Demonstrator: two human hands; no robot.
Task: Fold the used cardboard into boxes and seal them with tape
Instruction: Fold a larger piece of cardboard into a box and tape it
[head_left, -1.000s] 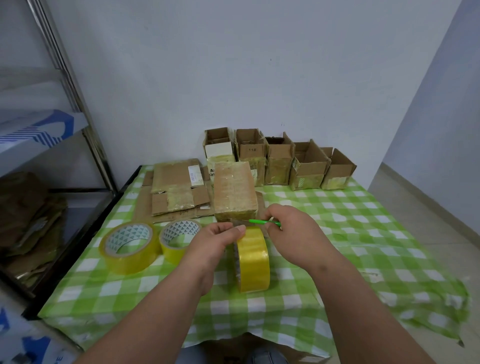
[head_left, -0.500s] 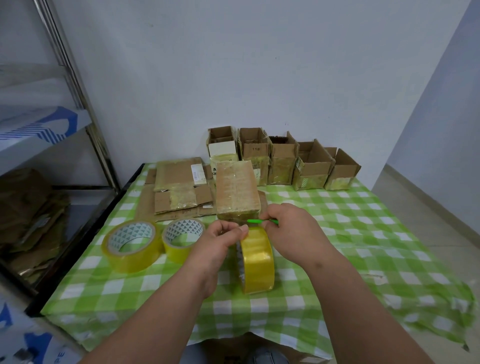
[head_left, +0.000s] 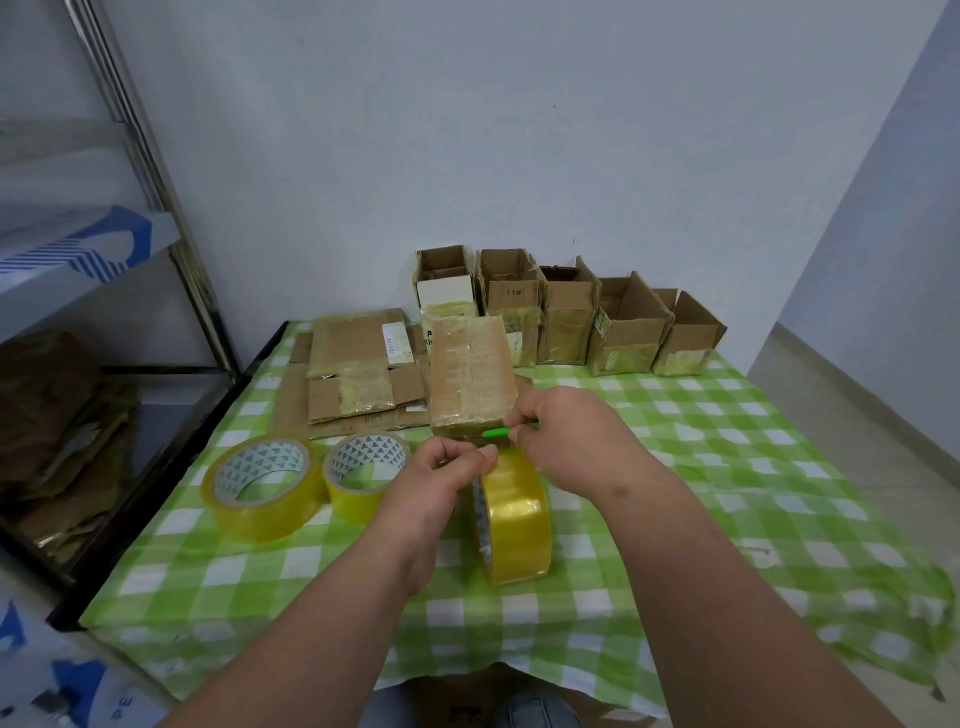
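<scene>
Two bare forearms are seen reaching in over the near edge of the table (head_left: 779, 467) — no sleeves, watches, rings or bands are worn on them. The left hand (head_left: 441, 483) and right hand (head_left: 576, 441) are ungloved, with short, unpainted nails. Below the table's near edge, blue denim — apparently trousers — is glimpsed at the knees.

On the worktop (head_left: 675, 467) I see a taped box (head_left: 470, 379) at centre, flat cardboard (head_left: 358, 374) to its left, and five open boxes (head_left: 566, 317) behind. Two tape rolls (head_left: 311, 478) lie front left; a third roll (head_left: 511, 525) stands on edge before the box.
</scene>
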